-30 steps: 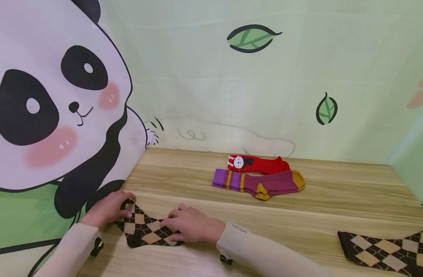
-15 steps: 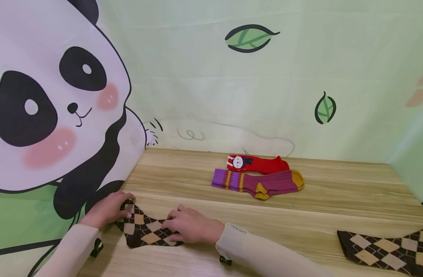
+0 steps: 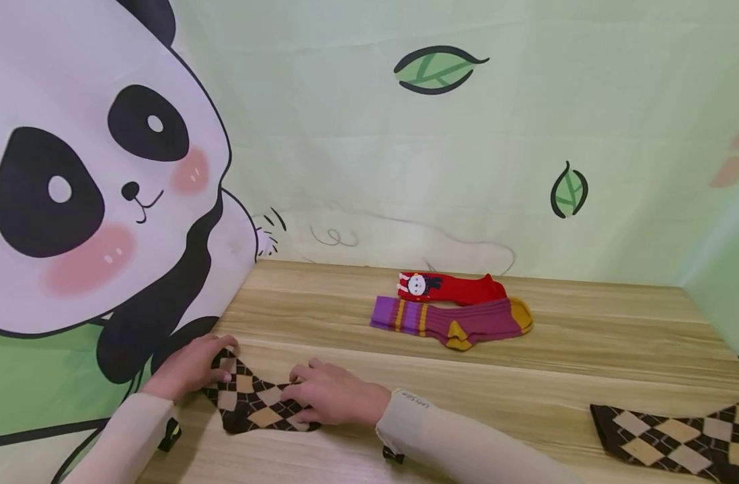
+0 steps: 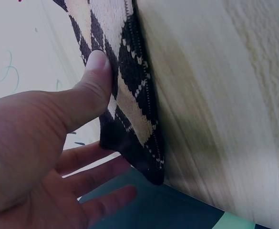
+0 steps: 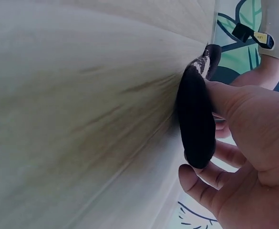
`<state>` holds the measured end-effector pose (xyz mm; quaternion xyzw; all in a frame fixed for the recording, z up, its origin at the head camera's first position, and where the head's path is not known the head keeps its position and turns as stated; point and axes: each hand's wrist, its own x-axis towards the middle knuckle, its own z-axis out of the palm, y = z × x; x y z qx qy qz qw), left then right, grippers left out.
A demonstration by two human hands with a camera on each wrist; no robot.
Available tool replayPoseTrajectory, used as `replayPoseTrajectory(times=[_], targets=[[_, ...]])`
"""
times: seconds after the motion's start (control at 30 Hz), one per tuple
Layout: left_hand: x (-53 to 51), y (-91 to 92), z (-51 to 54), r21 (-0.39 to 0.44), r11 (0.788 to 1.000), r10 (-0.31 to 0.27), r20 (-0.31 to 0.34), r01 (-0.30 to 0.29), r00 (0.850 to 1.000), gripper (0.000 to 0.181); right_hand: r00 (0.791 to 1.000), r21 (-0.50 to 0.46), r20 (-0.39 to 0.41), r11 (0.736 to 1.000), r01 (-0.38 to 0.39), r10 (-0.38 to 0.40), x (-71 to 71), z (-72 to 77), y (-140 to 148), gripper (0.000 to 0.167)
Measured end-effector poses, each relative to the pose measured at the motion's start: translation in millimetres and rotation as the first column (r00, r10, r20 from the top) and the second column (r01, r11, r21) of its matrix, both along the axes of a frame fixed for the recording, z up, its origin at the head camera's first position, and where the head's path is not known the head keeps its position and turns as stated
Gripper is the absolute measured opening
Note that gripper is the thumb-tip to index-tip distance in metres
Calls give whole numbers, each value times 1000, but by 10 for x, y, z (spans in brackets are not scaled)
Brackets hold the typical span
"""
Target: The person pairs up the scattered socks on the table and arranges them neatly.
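A black, tan and cream argyle sock (image 3: pixel 254 403) lies on the wooden table at front left. My left hand (image 3: pixel 187 370) rests on its left end; in the left wrist view the thumb (image 4: pixel 95 71) touches the patterned side while the other fingers extend loosely by the dark tip. Across the sock's right end lies my right hand (image 3: pixel 341 396), thumb and fingers to either side. From the right wrist, the sock's dark end (image 5: pixel 196 121) shows beside that hand, and some fingertips are hidden. A similar argyle sock (image 3: pixel 678 437) lies at the right, cut off by the frame.
Toward the back of the table (image 3: pixel 563 336) lie a red sock (image 3: pixel 460 288) with an animal face and a purple-and-maroon sock (image 3: pixel 478 319) with mustard toe and heel, touching each other. A panda-printed cloth (image 3: pixel 163 202) borders the table at left; pale green cloth stands behind.
Both hands stay in the same place on the argyle sock, and the socks have not moved. Only the head view shifts very slightly.
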<state>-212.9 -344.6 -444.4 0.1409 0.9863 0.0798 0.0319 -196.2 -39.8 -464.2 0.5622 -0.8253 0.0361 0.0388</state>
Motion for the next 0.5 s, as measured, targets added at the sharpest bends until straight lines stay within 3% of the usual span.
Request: replayPoseTrajectory(times=[0.27, 0.5], targets=[[35, 30, 18, 22, 1000, -7, -81, 9, 997, 48, 998, -24, 69, 1000, -8, 9, -39, 31, -46, 38], [34, 6, 13, 1, 1000, 21, -68, -21, 997, 40, 996, 22, 78, 999, -49, 47, -30, 121, -87, 26]])
